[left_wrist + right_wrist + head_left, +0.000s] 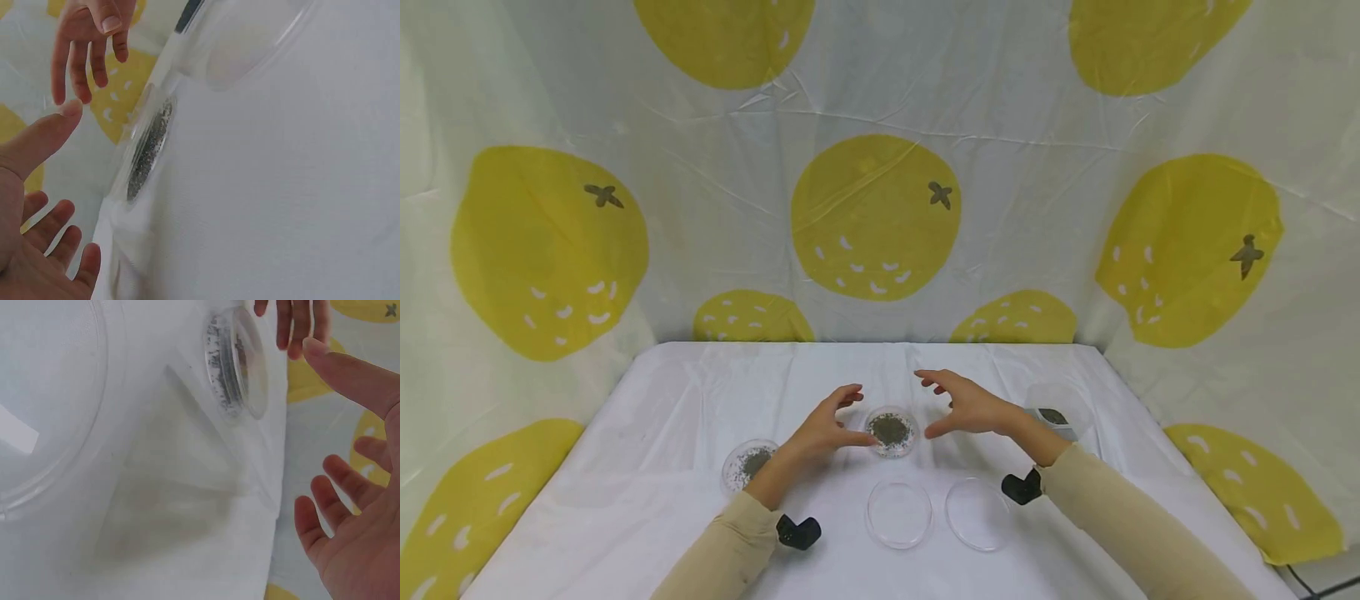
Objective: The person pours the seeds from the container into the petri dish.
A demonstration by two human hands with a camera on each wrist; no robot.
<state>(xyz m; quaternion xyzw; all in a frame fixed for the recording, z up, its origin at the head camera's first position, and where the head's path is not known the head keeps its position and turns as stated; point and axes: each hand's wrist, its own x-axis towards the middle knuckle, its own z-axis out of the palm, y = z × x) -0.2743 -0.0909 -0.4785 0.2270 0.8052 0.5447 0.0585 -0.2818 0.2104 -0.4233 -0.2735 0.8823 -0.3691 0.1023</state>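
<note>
- The middle round dish [892, 455] sits on the white surface [625, 517], in the gap between the left hand [822, 429] and the right hand [973, 407].
- It lies to the right of the left hand and to the left of the right hand. It is round, so no side is longer than another.
- The left hand looks nearer. From the head view its thumb tip seems to be over the edge of the dish, but I can't tell if it touches. The right thumb is just beside the dish, with a little gap.
- Each grip is wide, with the thumb well apart from the bent fingers, like a letter C. Neither grip has hold of anything.
- The middle dish has a dark patch [891, 430] in it, with small black and white bits around that.
- The left dish [728, 469] is by the left wrist, partly behind it. It has dark bits in it too.
- Two see-through rounds, the left round [898, 515] and the right round [977, 514], lie side by side, nearer to the person.
- A see-through tub [1070, 395] is behind the right arm. Something dark [1052, 416] shows there, but I can't tell what.
</note>
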